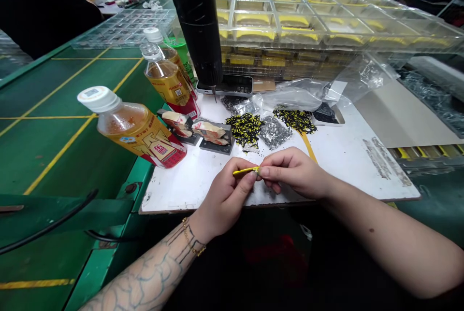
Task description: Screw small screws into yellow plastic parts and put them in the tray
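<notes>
Two bare forearms are framing the lower part of the view, the left forearm carrying line tattoos and a gold bracelet at the wrist, the right forearm lying plain. Over the near edge of a white worktop, the hands are meeting. The left hand is pinching a thin yellow strip between thumb and fingers, and the right hand is pinching its other end, thumb against forefinger; a tiny pale detail there is showing too small to make out.

Just beyond the hands, two heaps of black-and-yellow bits are lying with a heap of silvery bits between them. To their left, two dark blocks are bearing pale, red-marked pieces, and three capped drink bottles are standing near these, the closest one appearing tilted. Above, a black power screwdriver is pointing its bit downward in front of a phone-like device. Clear plastic bags are lying behind the heaps, while stacked clear trays are holding yellow pieces in their compartments.
</notes>
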A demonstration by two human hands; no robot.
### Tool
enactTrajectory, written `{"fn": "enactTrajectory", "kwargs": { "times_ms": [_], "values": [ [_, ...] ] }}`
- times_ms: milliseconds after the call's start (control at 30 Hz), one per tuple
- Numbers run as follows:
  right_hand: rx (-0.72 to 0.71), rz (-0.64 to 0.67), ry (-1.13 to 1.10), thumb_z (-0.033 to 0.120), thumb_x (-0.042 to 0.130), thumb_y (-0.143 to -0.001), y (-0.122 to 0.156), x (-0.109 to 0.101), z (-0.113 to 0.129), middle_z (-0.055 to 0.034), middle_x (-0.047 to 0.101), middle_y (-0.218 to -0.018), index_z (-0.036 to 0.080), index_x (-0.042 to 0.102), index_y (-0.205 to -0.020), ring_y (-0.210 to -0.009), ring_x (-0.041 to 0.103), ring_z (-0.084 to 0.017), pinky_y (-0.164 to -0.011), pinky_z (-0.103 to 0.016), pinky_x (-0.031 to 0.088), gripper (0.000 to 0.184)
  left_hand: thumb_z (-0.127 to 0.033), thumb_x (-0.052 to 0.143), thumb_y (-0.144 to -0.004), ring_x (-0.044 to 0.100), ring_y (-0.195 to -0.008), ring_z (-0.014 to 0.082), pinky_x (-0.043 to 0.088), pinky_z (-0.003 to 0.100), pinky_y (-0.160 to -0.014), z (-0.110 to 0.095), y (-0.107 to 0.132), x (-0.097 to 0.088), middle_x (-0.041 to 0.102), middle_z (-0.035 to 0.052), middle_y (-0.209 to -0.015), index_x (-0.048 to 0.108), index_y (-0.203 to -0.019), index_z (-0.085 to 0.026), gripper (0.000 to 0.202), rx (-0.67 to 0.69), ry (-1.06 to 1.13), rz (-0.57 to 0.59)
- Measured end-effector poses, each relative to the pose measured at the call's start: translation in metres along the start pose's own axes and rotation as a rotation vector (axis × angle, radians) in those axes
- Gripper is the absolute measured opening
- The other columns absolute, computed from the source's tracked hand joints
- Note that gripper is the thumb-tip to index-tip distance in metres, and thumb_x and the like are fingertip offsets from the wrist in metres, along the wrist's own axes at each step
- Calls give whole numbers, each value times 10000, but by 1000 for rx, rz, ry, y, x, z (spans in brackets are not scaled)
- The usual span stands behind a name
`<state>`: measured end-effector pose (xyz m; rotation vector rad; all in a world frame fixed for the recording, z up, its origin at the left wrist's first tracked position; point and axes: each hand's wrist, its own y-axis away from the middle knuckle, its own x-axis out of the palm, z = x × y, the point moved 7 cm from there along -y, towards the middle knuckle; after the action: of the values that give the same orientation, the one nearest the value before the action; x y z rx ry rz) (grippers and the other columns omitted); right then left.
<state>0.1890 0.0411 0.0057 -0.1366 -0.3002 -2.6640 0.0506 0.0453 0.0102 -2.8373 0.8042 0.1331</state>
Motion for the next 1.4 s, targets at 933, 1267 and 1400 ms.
{"fn": "enactTrajectory", "kwargs": {
  "times_ms": [933, 1267, 1400],
  "values": [
    [21, -64, 80, 474, 689, -885, 6, 2, 0, -23, 604, -623, 93, 721, -861, -574, 521, -62, -575, -178, 401, 383, -331, 561, -1012, 621, -814, 157, 490, 291, -746, 6, 4, 2, 632, 24, -917, 556, -1038, -205, 129, -29, -3, -34],
    [99, -121, 79, 496, 741, -824, 1, -13, -9, -42, 636, -641, 77, 735, -901, -550, 576, -79, -560, -180, 451, 426, -459, 460, -1033, 650, -824, 162, 550, 281, -756, 12, 0, -1, 648, 46, -900, 666, -991, -169, 358, -158, 136, -119],
    [-24, -428, 116, 495, 737, -809, 5, -32, 7, -33, 628, -670, 83, 720, -879, -534, 555, -73, -518, -186, 435, 419, -467, 494, -1013, 654, -871, 180, 593, 292, -744, 18, -1, 0, 641, 42, -891, 658, -1007, -169, 340, -201, 263, -181]
  ]
}}
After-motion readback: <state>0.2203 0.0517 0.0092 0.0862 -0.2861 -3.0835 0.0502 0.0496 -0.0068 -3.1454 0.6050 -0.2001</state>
